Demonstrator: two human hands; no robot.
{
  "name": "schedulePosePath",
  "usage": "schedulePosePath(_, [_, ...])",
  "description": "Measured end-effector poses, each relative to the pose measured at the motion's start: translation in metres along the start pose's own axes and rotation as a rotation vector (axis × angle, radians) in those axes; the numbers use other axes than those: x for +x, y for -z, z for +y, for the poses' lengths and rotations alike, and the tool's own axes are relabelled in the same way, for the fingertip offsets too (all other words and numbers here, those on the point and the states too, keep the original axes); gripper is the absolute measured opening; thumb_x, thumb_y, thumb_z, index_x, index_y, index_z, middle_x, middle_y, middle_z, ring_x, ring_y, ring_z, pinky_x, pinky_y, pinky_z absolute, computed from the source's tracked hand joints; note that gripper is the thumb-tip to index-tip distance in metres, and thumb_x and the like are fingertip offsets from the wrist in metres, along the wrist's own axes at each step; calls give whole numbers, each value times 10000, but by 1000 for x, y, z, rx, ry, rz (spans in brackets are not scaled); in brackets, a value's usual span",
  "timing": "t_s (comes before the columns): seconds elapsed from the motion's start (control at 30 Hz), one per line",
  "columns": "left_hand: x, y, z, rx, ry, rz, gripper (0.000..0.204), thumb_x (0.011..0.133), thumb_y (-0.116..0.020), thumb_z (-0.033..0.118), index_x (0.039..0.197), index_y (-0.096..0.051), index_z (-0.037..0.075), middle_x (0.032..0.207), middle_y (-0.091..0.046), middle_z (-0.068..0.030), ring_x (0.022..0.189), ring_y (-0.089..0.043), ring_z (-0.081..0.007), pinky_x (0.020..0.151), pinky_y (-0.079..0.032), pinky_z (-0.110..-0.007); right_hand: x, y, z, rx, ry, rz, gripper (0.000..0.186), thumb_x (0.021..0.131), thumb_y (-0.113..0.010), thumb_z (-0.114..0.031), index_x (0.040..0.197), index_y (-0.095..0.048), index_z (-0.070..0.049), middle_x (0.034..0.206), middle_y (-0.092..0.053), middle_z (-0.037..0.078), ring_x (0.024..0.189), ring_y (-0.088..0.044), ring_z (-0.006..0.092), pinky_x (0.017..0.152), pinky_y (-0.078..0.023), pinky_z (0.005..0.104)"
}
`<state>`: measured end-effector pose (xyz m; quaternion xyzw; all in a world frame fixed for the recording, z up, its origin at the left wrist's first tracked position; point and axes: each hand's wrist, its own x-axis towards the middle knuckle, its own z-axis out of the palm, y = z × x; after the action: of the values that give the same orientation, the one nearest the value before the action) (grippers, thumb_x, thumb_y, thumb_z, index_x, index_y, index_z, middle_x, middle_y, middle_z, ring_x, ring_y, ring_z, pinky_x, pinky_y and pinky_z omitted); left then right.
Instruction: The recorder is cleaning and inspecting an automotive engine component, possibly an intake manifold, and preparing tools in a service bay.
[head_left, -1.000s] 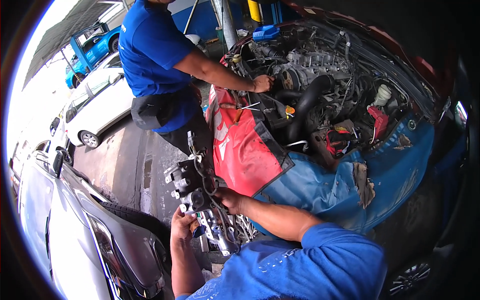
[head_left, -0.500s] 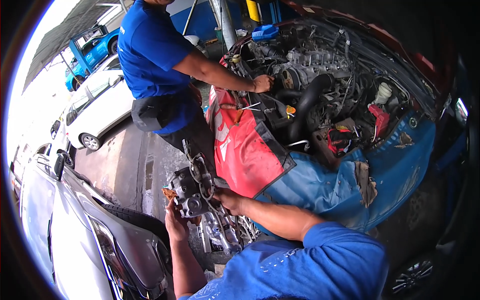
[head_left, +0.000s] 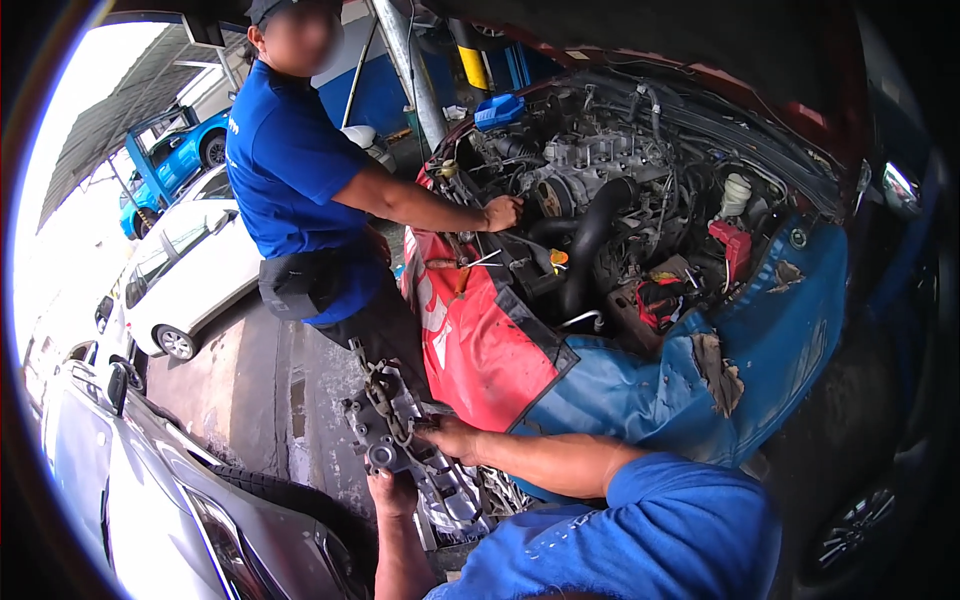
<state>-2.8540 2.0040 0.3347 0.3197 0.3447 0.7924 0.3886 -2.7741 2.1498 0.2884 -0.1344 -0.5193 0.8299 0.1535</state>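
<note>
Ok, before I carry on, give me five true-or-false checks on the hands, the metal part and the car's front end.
1. The person's left hand and right hand are both on the metal part. True.
2. The co-worker is touching the metal part. False: the co-worker's hand is by the engine.
3. The car's hood is closed. False: the hood is raised.
4. An orange-handled tool lies on the red cover. True.
5. Only red covering drapes the car's front. False: there is also a blue cover.
</note>
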Motion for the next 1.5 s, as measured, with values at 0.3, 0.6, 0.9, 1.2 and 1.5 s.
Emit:
schedulePosePath(0.3, [1, 37, -25, 222, -165, 327, 676, 728, -812, 423, 1202, -550, 19, 1109, -622, -78, 1002, -612, -220, 909, -491, -377, -13, -27, -23, -51, -7, 123, 554, 949, -629, -391, 1271, -552, 53, 1199, -632, 118, 1067, -589, 176, 923, -485, 345])
schedulePosePath(0.6, [1, 3, 1, 135, -37, 350, 489, 773, -753, 346, 1110, -588, 32, 1038, -645, -84, 937, -628, -214, 863, -508, -365, -11, -26, -10, -165, -29, 197, 612, 912, -652, -468, 1323, -548, -25, 1276, -598, 119, 1147, -559, 187, 972, -458, 363])
schedulePosePath(0.9, [0, 6, 7, 169, 13, 409, 421, 762, -684, 219, 1088, -588, -30, 988, -658, -120, 881, -660, -240, 834, -529, -376, 4, -16, 24, -287, 8, 252, 894, 835, -655, -631, 1268, -516, 139, 1263, -586, 248, 1166, -575, 279, 929, -474, 399])
schedulePosePath(1.2, [-6, 17, 1, 121, -130, 479, 471, 754, -764, 267, 1108, -572, 22, 980, -632, -59, 841, -619, -190, 833, -486, -328, -12, -31, -11, -310, -82, 218, 531, 945, -640, -378, 1321, -539, -17, 1243, -610, 101, 1119, -561, 178, 959, -446, 354])
schedulePosePath(1.5, [-11, 37, 10, 124, -74, 492, 347, 765, -711, 207, 1031, -587, 21, 919, -627, -60, 822, -615, -185, 802, -495, -339, -22, -19, -22, -392, -96, 130, 710, 895, -626, -562, 1292, -550, 22, 1156, -645, 186, 1109, -596, 219, 924, -475, 340])
